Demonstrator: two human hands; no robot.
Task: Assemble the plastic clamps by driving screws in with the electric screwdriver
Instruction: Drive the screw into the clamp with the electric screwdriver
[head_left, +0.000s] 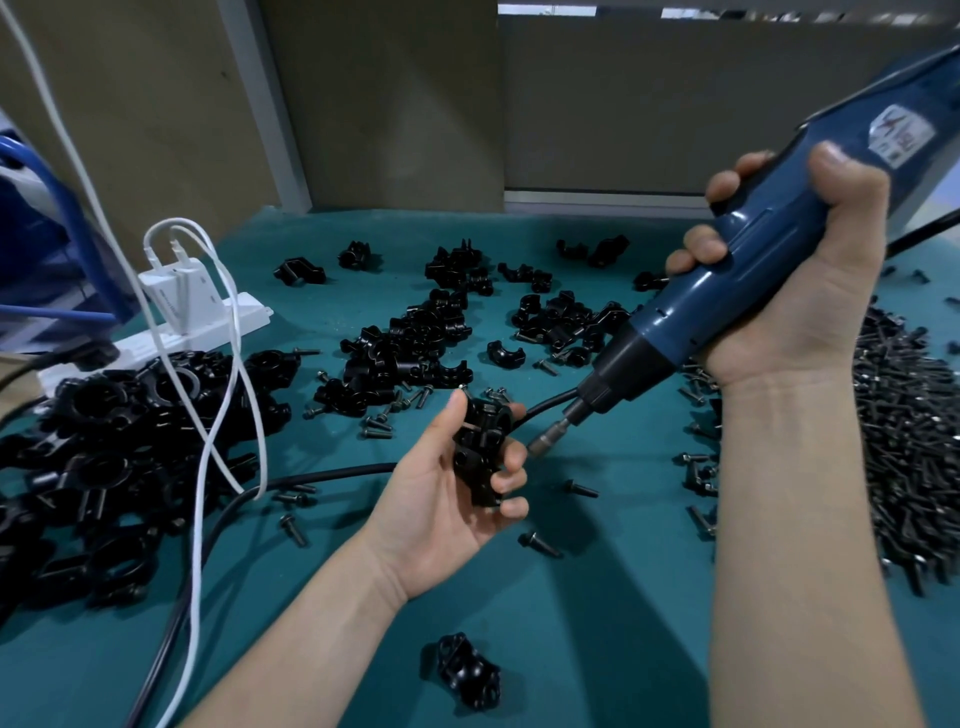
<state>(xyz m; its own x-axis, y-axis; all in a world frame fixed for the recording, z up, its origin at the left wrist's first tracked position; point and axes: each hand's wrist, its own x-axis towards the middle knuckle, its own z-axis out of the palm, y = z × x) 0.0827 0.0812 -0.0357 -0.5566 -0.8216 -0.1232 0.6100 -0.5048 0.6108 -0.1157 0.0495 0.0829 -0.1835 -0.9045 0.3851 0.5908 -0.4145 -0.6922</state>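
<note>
Head: screwdriver (769, 228) label (901, 136) illegible

Left hand (447, 501) faces palm-up, fingers (511, 482) curled; right hand (795, 291) clenches, raised higher.

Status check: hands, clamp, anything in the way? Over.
Left hand grips clamp. Right hand grips screwdriver, bit close beside clamp. Black cable behind, not blocking.

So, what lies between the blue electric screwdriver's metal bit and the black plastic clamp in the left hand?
Only curled fingers of the left hand, in head view.
</note>
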